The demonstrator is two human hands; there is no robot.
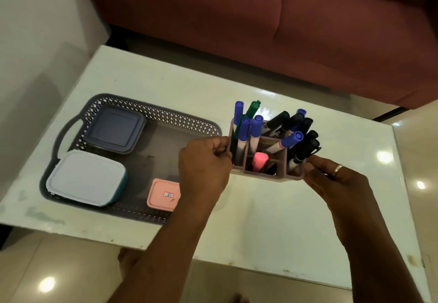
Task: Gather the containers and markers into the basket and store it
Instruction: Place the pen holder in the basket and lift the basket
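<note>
While both hands clamp the holder (260, 155) of markers (254, 127), left hand (203, 167) and right hand (336, 182) on opposite ends, the basket (180, 122) lies at nine o'clock, nearer the left, its bare floor lying between containers (87, 177) and holder.

The near right corner of the grey basket (151, 109) is covered by the left hand (203, 163), and part of the pink container (163, 195) is hidden by the same wrist. The label on that pink lid is too small to be read. The lower barrels of the markers (254, 127) are concealed inside the divided holder (263, 176), so their full count cannot be told. The print on the marker barrels is blurred. The sofa (237, 18) is cut off by the top and right edges, and the table (272, 219) by the right edge.
</note>
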